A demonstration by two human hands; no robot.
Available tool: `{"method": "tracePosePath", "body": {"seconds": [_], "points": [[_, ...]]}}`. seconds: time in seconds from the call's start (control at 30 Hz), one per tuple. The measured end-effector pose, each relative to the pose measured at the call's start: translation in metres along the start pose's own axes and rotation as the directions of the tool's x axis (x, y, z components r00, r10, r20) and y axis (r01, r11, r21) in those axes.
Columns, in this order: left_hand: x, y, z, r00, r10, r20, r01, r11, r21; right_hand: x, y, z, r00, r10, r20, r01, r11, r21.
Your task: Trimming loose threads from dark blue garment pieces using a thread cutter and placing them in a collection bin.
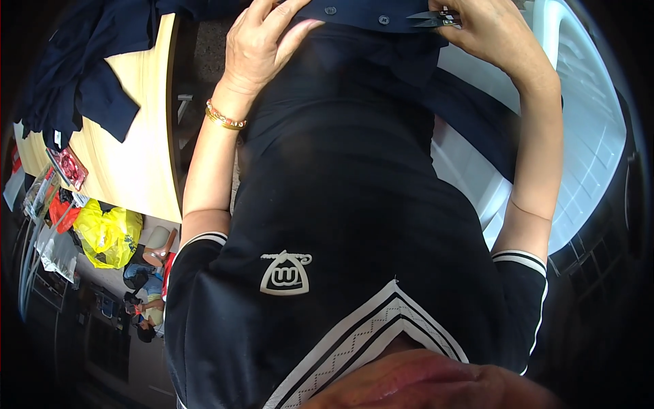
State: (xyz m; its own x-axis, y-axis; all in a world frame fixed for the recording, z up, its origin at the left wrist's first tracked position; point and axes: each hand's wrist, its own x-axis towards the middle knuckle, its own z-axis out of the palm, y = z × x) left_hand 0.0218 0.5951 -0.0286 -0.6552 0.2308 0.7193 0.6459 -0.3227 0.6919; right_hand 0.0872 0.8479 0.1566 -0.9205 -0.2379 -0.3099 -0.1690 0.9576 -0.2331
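Note:
A navy garment (pixel 357 15) with small dark buttons lies across my lap at the top of the picture. My left hand (pixel 262 44) has the garment's left edge between thumb and fingers; the fingertips run partly past the top edge of the picture. A bracelet with gold and reddish beads circles that wrist. On the right, my right hand (pixel 487 31) is closed around small thread snips (pixel 430 18). Their pointed blades are parted and face left, over the cloth close to one button. Some fingers of this hand are cut off by the picture's edge.
At left stands a light wooden table (pixel 146 163) with dark navy clothes (pixel 75 75) heaped on it. Below it are a yellow plastic bag (pixel 105 232) and other bags. A pale-blue plastic tub (pixel 589 150) stands at right, navy cloth (pixel 477 112) hanging into it. Another person (pixel 146 324) is far off, lower left.

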Motion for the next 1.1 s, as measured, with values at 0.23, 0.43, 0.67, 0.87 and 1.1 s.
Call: {"method": "tracePosePath", "body": {"seconds": [0.23, 0.43, 0.67, 0.87, 1.1], "points": [[0.007, 0.02, -0.004, 0.97, -0.095, 0.222, 0.025, 0.954, 0.299, 0.001, -0.01, -0.008, 0.999, 0.007, 0.041, -0.008, 1.0, 0.029], [0.028, 0.058, -0.01, 0.886, -0.341, 0.316, 0.144, 0.847, 0.511, 0.0, -0.014, -0.011, 0.999, 0.027, -0.029, -0.02, 0.979, 0.203], [-0.005, -0.003, 0.005, 0.999, 0.043, -0.005, -0.043, 0.999, 0.031, 0.003, -0.021, -0.001, 0.997, -0.037, -0.073, 0.055, 0.965, 0.258], [-0.002, 0.003, -0.009, 0.994, 0.018, 0.111, -0.019, 1.0, 0.01, 0.016, -0.015, 0.026, 0.971, -0.183, -0.156, 0.221, 0.933, 0.285], [-0.004, 0.005, -0.019, 0.988, -0.013, 0.153, 0.009, 1.0, 0.023, 0.027, -0.015, 0.04, 0.974, -0.215, -0.07, 0.226, 0.933, 0.281]]}}
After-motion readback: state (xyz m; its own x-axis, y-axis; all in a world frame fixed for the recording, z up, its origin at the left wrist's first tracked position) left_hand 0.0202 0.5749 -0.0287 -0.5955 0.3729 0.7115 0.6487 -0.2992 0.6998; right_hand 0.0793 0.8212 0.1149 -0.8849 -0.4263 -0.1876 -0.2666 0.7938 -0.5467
